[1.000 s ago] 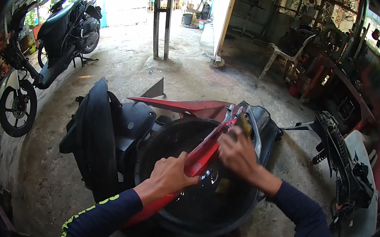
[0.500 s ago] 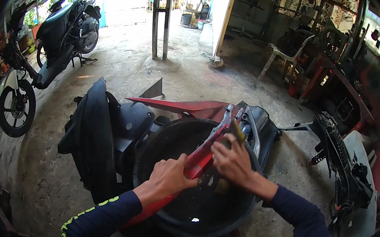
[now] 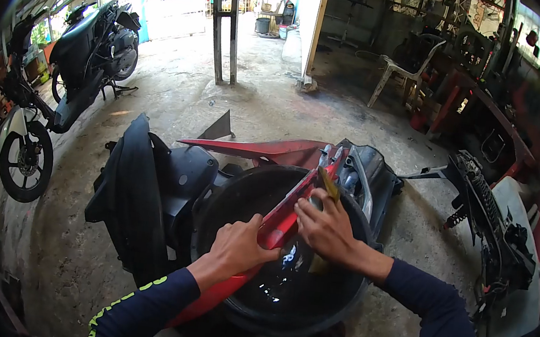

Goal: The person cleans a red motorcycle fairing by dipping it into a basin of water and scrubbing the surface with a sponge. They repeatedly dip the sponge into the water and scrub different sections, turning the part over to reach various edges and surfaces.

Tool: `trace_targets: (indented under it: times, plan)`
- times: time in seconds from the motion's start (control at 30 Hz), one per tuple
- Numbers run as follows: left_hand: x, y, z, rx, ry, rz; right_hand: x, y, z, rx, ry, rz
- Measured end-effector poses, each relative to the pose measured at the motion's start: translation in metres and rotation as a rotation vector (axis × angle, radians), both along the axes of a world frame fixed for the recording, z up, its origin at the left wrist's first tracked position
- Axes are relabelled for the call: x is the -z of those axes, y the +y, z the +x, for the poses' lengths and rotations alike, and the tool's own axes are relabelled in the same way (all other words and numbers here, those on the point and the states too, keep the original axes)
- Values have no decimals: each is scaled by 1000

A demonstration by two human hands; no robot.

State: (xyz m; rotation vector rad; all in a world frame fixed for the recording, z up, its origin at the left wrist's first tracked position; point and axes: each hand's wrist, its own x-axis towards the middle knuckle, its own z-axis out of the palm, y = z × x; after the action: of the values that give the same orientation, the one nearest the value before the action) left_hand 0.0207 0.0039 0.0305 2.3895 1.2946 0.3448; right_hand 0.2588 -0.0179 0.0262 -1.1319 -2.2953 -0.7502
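Note:
My left hand (image 3: 233, 249) is closed around a long red motorcycle fairing panel (image 3: 280, 229), which slants over a big black basin (image 3: 334, 310). A bent yellowish-brown sheet, seemingly sandpaper (image 3: 329, 185), sticks up from the fingers of my right hand (image 3: 326, 232). Those fingers press against the panel's right side, above my left hand. Grey, worn-looking patches show near the panel's upper end. Water glints inside the basin. The panel's lower end passes beneath my left forearm.
Black body panels (image 3: 142, 194) lie left of the basin, another red panel (image 3: 259, 146) behind it, and dark parts (image 3: 375, 173) at its right rear. A bare frame with a spring (image 3: 478, 190) stands right. Motorcycles (image 3: 91, 51), a post (image 3: 225, 32) and a chair (image 3: 412, 68) are farther back.
My right hand has shifted slightly down and left along the red panel with the sandpaper. My left hand keeps its grip. More bright glints show on the water.

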Motion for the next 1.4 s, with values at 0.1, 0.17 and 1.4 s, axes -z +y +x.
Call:
trace_targets:
  times: [0.1,0.17,1.4]
  plan:
    - [-6,-3,-2,-19,37,0,-5,22,26,95,12,-68]
    - [0,-3,0,-1,3,26,-3,30,34,192,14,-65]
    - [-9,-2,2,-14,21,24,24,21,24,-65,203,-85]
